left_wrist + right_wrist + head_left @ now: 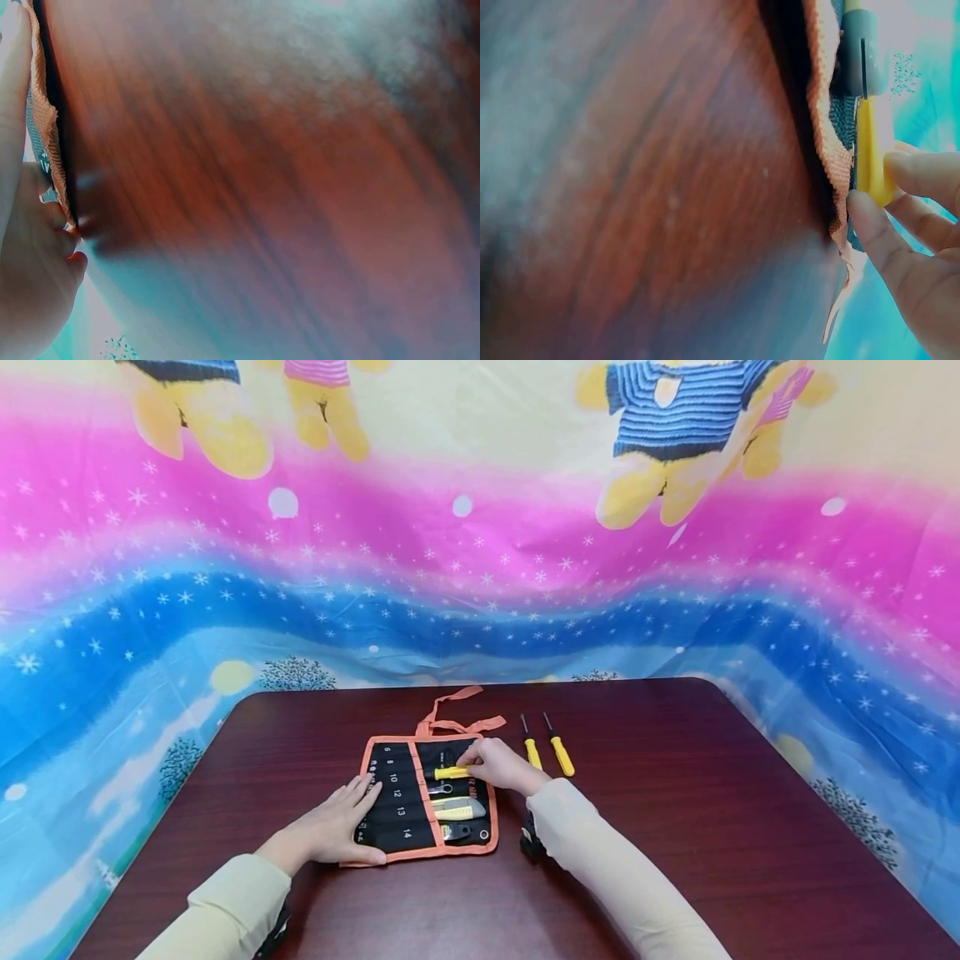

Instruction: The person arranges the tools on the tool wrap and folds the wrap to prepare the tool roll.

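A black tool roll [386, 810] with orange edging lies unfolded on the table, its pockets printed with numbers. My left hand [337, 822] rests on the roll's left edge, fingers straight and spread. At the upper right pocket my right hand [504, 764] pinches the yellow handle of a screwdriver [450, 772] between thumb and fingers. The right wrist view shows this yellow handle [870, 154] close to the roll's orange edge [827, 142]; the shaft is hidden. Below it in the roll sit a small wrench [442, 789], a yellow and grey utility knife [459, 809] and a black tool [456, 832].
Two yellow-handled screwdrivers, a left one [532, 752] and a right one [560, 754], lie right of the roll. Orange ties [450, 724] stretch from its far edge. A patterned cloth [480, 610] hangs behind the dark red wooden table [660, 802].
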Action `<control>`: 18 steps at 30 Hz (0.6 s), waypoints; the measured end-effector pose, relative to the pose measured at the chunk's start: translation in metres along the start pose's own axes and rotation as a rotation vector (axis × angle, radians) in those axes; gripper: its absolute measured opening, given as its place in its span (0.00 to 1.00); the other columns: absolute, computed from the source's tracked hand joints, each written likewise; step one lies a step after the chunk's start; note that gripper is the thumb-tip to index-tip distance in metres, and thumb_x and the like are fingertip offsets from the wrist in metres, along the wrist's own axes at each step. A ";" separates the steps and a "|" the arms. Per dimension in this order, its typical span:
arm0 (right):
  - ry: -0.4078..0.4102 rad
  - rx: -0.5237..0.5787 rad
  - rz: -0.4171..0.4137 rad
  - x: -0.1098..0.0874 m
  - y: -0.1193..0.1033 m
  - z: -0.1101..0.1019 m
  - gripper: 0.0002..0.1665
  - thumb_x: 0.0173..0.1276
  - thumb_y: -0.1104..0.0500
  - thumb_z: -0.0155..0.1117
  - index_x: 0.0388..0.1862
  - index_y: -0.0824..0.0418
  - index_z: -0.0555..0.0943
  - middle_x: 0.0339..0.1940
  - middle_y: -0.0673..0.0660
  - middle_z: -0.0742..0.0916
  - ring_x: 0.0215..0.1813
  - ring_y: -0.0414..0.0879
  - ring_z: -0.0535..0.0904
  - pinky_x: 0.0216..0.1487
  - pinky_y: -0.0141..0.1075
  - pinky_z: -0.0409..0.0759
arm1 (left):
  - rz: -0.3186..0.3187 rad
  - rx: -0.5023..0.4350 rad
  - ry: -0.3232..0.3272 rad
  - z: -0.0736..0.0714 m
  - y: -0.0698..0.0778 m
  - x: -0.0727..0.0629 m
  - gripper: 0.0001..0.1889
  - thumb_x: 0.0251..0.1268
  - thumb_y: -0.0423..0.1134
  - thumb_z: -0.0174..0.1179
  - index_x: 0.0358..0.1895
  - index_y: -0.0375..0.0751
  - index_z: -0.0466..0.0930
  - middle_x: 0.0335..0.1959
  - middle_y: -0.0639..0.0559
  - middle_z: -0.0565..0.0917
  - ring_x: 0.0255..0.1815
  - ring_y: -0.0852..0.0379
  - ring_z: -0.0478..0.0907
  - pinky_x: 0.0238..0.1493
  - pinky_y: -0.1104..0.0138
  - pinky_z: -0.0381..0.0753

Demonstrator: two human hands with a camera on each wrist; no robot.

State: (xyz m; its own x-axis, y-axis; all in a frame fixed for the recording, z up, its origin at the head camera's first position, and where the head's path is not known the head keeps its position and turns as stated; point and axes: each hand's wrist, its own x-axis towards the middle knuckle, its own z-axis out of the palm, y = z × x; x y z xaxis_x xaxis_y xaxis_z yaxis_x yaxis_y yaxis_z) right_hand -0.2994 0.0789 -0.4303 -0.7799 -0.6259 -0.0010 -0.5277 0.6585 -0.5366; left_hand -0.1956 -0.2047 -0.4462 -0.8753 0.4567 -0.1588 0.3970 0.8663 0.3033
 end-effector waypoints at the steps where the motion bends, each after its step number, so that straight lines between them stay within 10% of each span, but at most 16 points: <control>1: -0.002 0.000 0.004 0.000 0.000 0.000 0.12 0.65 0.68 0.58 0.45 0.60 0.84 0.42 0.52 0.84 0.46 0.44 0.77 0.41 0.32 0.77 | -0.001 -0.002 0.000 0.000 0.000 0.000 0.60 0.42 0.75 0.55 0.71 0.34 0.48 0.71 0.36 0.47 0.71 0.39 0.41 0.65 0.49 0.48; 18: -0.016 0.127 0.125 0.006 -0.001 0.002 0.11 0.67 0.65 0.57 0.43 0.59 0.85 0.40 0.52 0.85 0.32 0.38 0.79 0.35 0.33 0.78 | 0.001 -0.023 -0.001 -0.002 0.003 -0.001 0.59 0.42 0.73 0.58 0.71 0.33 0.48 0.71 0.36 0.46 0.71 0.39 0.42 0.65 0.48 0.48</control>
State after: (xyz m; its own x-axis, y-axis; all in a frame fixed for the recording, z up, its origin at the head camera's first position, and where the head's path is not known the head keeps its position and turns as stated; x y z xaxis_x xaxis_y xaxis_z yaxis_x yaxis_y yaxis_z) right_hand -0.3025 0.0736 -0.4314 -0.8311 -0.5493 -0.0871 -0.3792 0.6743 -0.6337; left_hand -0.1938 -0.2034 -0.4429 -0.8749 0.4574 -0.1593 0.3912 0.8612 0.3245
